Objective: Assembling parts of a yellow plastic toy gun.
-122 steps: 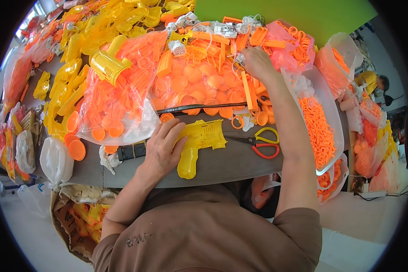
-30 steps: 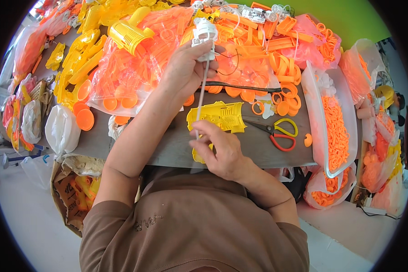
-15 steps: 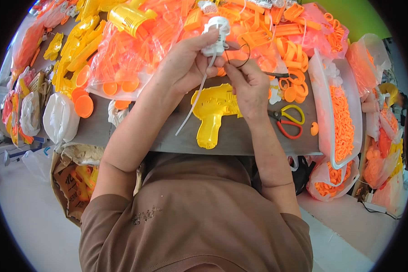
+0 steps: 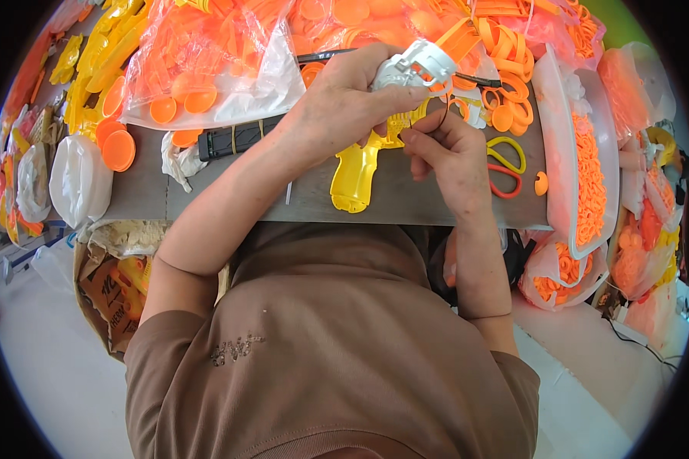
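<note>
My left hand (image 4: 344, 103) is closed around a white plastic mechanism (image 4: 421, 65), which lies tilted with its round end to the right. Close below it, my right hand (image 4: 455, 157) pinches a thin dark wire (image 4: 446, 115) that curves up toward the mechanism. Under both hands a yellow toy-gun shell half (image 4: 354, 176) lies on the table, its upper part largely covered by my fingers. A bit of thin white tube (image 4: 288, 193) shows beside my left forearm. Snips (image 4: 505, 170) with one yellow and one red handle rest right of my right hand.
Loose orange parts and a clear bag of them (image 4: 214, 61) cover the back of the table (image 4: 245, 187). A white bin (image 4: 555, 164) of small orange pieces stands at the right. Yellow shells (image 4: 103, 69), orange discs (image 4: 119, 151) and a dark bar-shaped object (image 4: 233, 139) lie left.
The white mechanism has tipped from upright to lying rightward and come nearer the yellow shell. My right hand has shifted right and down, still pinching the wire. The whole view has shifted.
</note>
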